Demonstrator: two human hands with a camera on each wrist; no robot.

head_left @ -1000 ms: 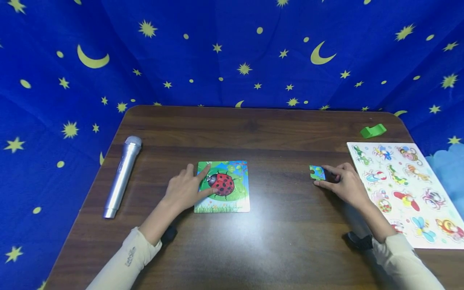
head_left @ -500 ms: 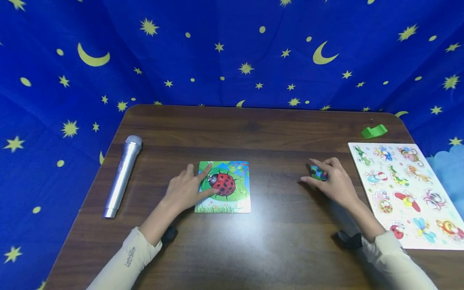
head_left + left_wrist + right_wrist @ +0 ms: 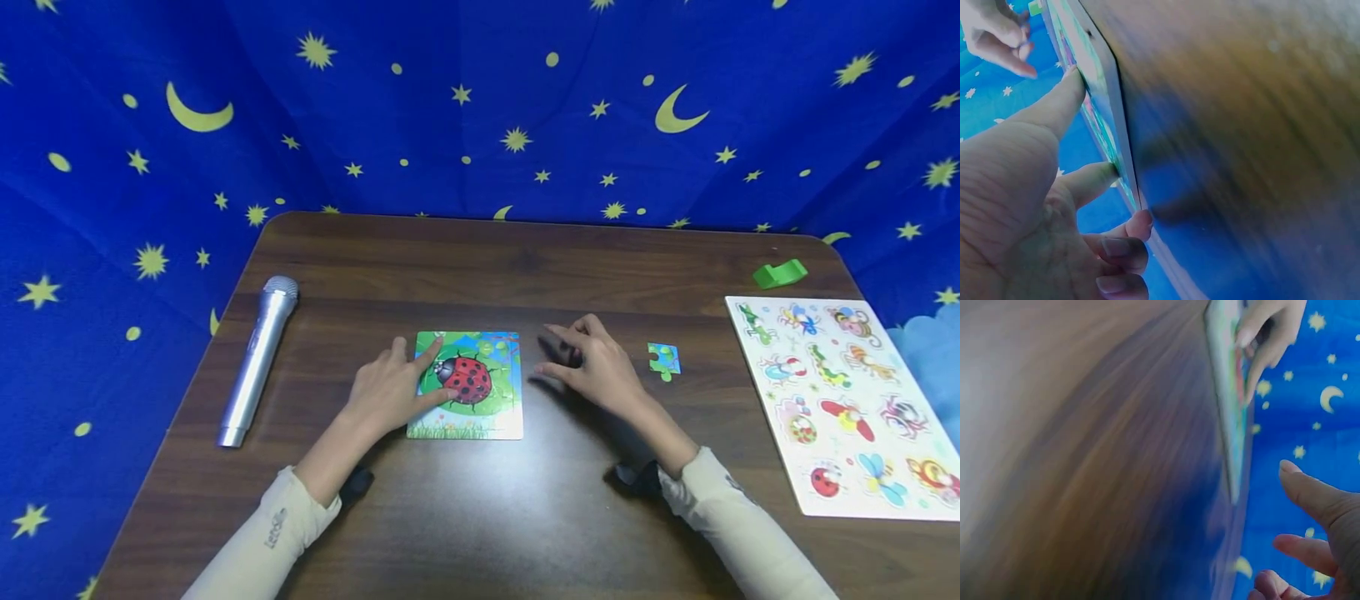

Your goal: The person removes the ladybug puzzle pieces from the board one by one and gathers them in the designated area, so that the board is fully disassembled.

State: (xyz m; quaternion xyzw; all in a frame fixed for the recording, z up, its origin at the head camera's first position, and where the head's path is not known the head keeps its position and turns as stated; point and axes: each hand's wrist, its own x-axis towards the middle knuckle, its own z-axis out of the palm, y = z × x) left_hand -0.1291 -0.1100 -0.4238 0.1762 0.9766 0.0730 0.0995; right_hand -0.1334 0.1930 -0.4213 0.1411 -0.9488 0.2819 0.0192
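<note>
Puzzle [image 3: 477, 379] lies well in from the worktop [image 3: 480, 275]'s left edge, the left hand [image 3: 386, 387] resting on it, thumb and forefinger spread; the right hand [image 3: 606, 371] is empty, thumb apart. Likely light, stiff, smooth; best gripped at opposite edges.

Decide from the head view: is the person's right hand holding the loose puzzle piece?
No, the loose puzzle piece lies on the table, apart from the right hand.

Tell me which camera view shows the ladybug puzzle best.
Head view: the ladybug puzzle faces up here, partly covered by the left hand. Both wrist views show it only at a steep slant, as a narrow strip.
</note>
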